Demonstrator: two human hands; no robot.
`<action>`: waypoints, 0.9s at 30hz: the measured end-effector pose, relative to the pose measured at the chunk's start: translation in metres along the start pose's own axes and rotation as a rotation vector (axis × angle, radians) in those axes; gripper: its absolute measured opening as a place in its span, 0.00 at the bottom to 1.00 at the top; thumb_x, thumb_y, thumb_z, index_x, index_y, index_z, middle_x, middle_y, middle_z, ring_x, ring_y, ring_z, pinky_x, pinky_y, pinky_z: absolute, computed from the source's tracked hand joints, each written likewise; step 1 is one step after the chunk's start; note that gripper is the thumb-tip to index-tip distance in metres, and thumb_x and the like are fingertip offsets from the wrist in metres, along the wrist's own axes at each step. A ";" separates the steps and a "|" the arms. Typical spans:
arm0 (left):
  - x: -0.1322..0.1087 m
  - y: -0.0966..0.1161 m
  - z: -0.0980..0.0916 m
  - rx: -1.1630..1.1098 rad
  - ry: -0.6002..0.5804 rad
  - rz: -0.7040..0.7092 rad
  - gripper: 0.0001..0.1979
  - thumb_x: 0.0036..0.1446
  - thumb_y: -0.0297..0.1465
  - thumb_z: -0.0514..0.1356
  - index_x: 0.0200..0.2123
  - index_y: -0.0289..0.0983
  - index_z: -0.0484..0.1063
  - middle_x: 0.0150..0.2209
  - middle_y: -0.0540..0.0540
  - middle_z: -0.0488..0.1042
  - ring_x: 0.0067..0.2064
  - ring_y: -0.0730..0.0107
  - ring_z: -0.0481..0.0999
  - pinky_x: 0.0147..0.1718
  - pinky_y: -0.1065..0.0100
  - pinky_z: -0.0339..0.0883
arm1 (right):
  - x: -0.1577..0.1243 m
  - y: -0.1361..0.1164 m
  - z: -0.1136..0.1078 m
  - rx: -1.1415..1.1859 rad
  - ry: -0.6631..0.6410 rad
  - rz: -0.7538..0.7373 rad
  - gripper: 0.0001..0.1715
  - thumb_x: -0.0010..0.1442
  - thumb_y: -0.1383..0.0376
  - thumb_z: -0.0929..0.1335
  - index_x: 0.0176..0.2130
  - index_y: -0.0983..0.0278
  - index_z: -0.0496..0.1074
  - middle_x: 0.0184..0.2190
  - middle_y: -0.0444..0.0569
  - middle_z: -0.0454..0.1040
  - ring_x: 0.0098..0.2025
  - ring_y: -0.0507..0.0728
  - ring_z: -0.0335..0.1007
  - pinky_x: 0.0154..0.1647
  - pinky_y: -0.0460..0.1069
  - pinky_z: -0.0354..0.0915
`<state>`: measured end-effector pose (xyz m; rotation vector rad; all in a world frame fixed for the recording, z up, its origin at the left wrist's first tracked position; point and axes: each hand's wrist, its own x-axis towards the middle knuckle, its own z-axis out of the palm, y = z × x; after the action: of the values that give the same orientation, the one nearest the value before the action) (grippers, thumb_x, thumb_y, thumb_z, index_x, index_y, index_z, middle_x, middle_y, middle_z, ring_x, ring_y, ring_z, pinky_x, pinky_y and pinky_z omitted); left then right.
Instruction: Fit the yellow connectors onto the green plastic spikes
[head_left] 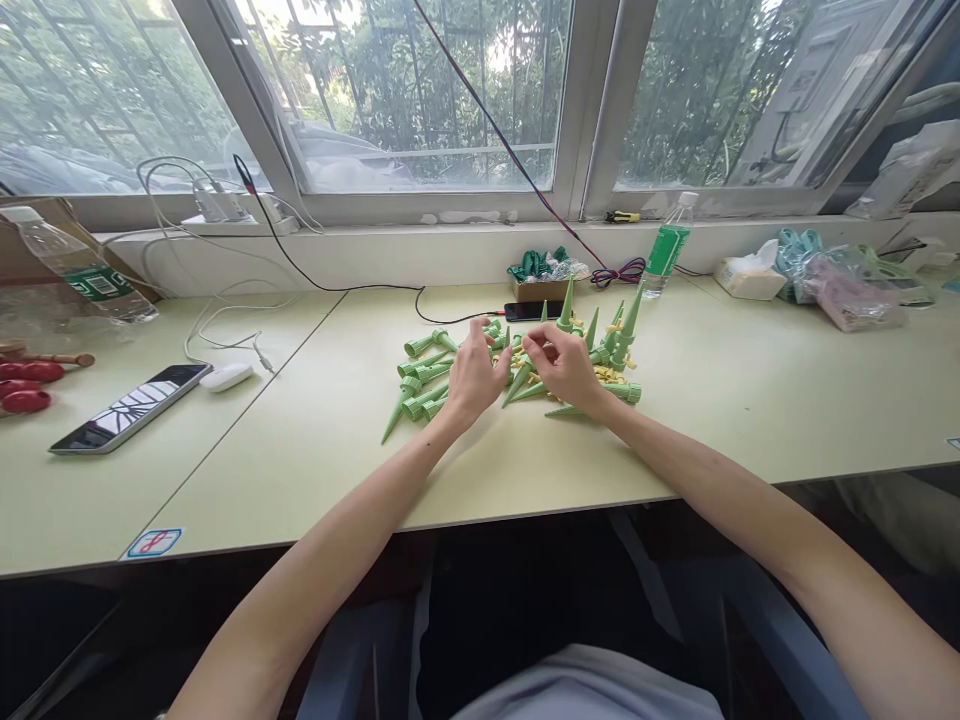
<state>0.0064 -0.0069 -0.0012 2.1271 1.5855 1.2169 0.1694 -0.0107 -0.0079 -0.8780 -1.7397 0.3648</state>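
Observation:
A heap of green plastic cone spikes (pixel 424 385) lies on the pale green table (pixel 315 450), mixed with small yellow parts (pixel 609 375). Some spikes (pixel 628 320) stand upright at the heap's right. My left hand (pixel 472 375) hovers over the heap's middle with fingers curled and pinched. My right hand (pixel 564 365) is beside it, fingers bent in a pinch around a small piece that I cannot make out. The two hands almost touch above a lying green spike (pixel 519 385).
A black phone (pixel 534 310) and a small cardboard box (pixel 541 285) sit behind the heap. A green-labelled bottle (pixel 666 245) stands at the right, bags (pixel 847 285) further right. At the left lie a tablet (pixel 127 408), a white mouse (pixel 226 376), cables and a bottle (pixel 79 265).

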 end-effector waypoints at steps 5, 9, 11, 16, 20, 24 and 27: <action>0.001 -0.003 0.002 -0.001 -0.074 -0.001 0.16 0.63 0.33 0.59 0.52 0.39 0.60 0.42 0.42 0.78 0.35 0.62 0.77 0.33 0.65 0.61 | -0.001 0.000 0.000 -0.001 -0.008 0.003 0.16 0.68 0.54 0.64 0.34 0.62 0.67 0.26 0.43 0.69 0.22 0.49 0.60 0.25 0.46 0.59; 0.002 -0.007 0.005 0.010 -0.103 0.027 0.10 0.63 0.31 0.58 0.47 0.39 0.64 0.40 0.43 0.78 0.33 0.64 0.75 0.33 0.65 0.60 | -0.001 0.000 0.000 -0.008 -0.017 0.002 0.15 0.68 0.55 0.65 0.34 0.62 0.68 0.26 0.44 0.69 0.22 0.49 0.59 0.25 0.47 0.59; 0.002 -0.007 0.006 0.016 -0.113 0.041 0.08 0.63 0.30 0.58 0.45 0.39 0.65 0.40 0.43 0.78 0.32 0.65 0.74 0.33 0.65 0.60 | 0.000 0.001 0.000 -0.013 -0.020 -0.004 0.15 0.68 0.55 0.65 0.34 0.62 0.68 0.26 0.44 0.69 0.22 0.49 0.59 0.25 0.47 0.58; 0.001 -0.006 0.006 0.037 -0.148 0.058 0.03 0.62 0.30 0.57 0.39 0.39 0.65 0.38 0.44 0.77 0.30 0.67 0.70 0.31 0.65 0.58 | -0.001 0.003 0.000 -0.033 -0.025 -0.011 0.15 0.68 0.55 0.64 0.34 0.62 0.68 0.25 0.43 0.67 0.23 0.50 0.59 0.25 0.47 0.57; 0.001 -0.005 0.006 0.055 -0.169 0.059 0.03 0.62 0.30 0.57 0.36 0.39 0.64 0.39 0.45 0.77 0.29 0.68 0.69 0.31 0.65 0.57 | 0.000 0.003 0.000 -0.038 -0.035 -0.009 0.15 0.68 0.55 0.64 0.34 0.62 0.68 0.25 0.43 0.67 0.23 0.50 0.59 0.24 0.47 0.56; 0.002 -0.006 0.007 0.064 -0.200 0.059 0.02 0.62 0.30 0.56 0.37 0.39 0.65 0.40 0.45 0.76 0.30 0.68 0.69 0.32 0.65 0.58 | 0.000 0.003 0.000 -0.037 -0.041 -0.002 0.14 0.68 0.56 0.64 0.34 0.62 0.68 0.25 0.43 0.67 0.22 0.49 0.57 0.25 0.47 0.56; 0.001 -0.005 0.008 0.071 -0.222 0.061 0.02 0.63 0.31 0.55 0.37 0.39 0.64 0.40 0.45 0.76 0.30 0.67 0.70 0.32 0.65 0.58 | 0.000 0.003 0.000 -0.041 -0.041 0.001 0.14 0.68 0.56 0.64 0.34 0.62 0.68 0.25 0.43 0.68 0.22 0.49 0.58 0.25 0.47 0.56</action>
<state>0.0085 -0.0015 -0.0084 2.2795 1.4985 0.9152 0.1704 -0.0087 -0.0103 -0.9063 -1.7904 0.3512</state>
